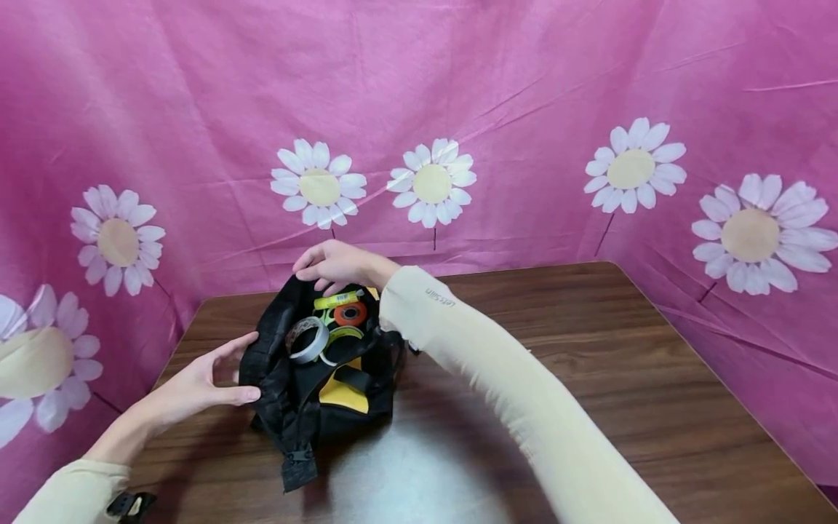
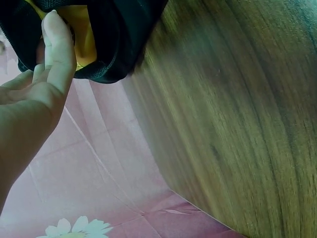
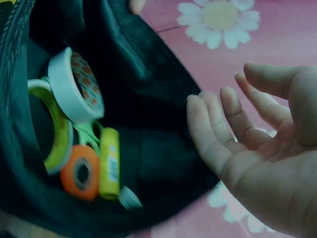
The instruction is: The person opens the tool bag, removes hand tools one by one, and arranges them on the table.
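Observation:
A black bag (image 1: 275,342) with yellow patches stands on the table, its mouth open. My left hand (image 1: 206,382) touches the bag's left side, thumb and fingers spread apart. At the far rim is my right hand (image 1: 340,263), its loosely bent fingertips beside the black fabric in the right wrist view. Inside the bag lie a white tape roll (image 3: 62,89), a yellow-rimmed tape roll (image 3: 60,134), an orange ring-shaped item (image 3: 69,181), a yellow tube with a label (image 3: 109,173) and green scissor-like handles (image 3: 89,133).
The brown wooden table (image 1: 589,378) extends to the right of the bag. Pink cloth (image 1: 524,87) with white daisies hangs behind and at both sides. A strap with a buckle (image 1: 299,458) hangs off the bag's near side. A dark wrist strap (image 1: 131,504) shows at the left sleeve.

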`<state>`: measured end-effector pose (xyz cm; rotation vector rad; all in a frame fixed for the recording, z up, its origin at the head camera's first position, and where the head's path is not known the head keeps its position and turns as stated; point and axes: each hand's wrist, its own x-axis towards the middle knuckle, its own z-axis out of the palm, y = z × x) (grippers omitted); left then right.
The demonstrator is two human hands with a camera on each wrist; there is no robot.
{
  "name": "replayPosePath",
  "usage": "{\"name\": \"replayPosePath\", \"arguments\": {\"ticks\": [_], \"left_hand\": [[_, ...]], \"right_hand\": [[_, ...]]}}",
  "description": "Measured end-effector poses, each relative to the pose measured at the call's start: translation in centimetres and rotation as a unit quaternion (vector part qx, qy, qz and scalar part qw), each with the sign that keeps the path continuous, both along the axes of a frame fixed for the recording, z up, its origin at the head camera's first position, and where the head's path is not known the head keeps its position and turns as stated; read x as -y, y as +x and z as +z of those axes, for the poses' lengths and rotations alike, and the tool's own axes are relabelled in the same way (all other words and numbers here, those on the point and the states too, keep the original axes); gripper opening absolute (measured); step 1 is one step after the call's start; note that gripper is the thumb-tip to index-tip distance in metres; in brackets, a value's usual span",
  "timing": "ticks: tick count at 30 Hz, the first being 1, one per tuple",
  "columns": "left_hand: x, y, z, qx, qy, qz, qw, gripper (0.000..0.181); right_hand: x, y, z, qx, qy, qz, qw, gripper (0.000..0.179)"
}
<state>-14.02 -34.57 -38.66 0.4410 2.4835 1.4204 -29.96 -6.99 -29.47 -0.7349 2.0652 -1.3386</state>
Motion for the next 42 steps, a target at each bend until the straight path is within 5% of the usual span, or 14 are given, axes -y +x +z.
{"name": "replayPosePath", "arguments": {"ticks": [14,24,28,33,42], "left_hand": [[-0.3,0.4,0.4,-0.017,-0.028,0.008,0.9994,0.089],[-0.1,0.3,0.1,-0.032,-0.042,0.014,0.9985,0.088],[0.1,0.5,0.2,-0.027,-0.027,0.006,0.9992,0.088],[0.4,0.6,0.2,-0.024,-0.012,0.000,0.9996,0.088],[0.3,0.5,-0.1,-0.022,-0.004,-0.006,0.9997,0.087]], "right_hand": [[4.0,-0.6,-5.0,0.088,0.029,-0.054,0.9943,0.017],[3.8,-1.5,-8.0,0.118,0.032,-0.124,0.9848,0.030],[3.7,-1.6,-8.5,0.122,0.037,-0.137,0.9823,0.010],[3.4,-1.8,-8.4,0.125,0.055,-0.125,0.9827,0.032],[2.8,-2.0,-9.3,0.132,0.098,-0.108,0.9805,0.031]]}}
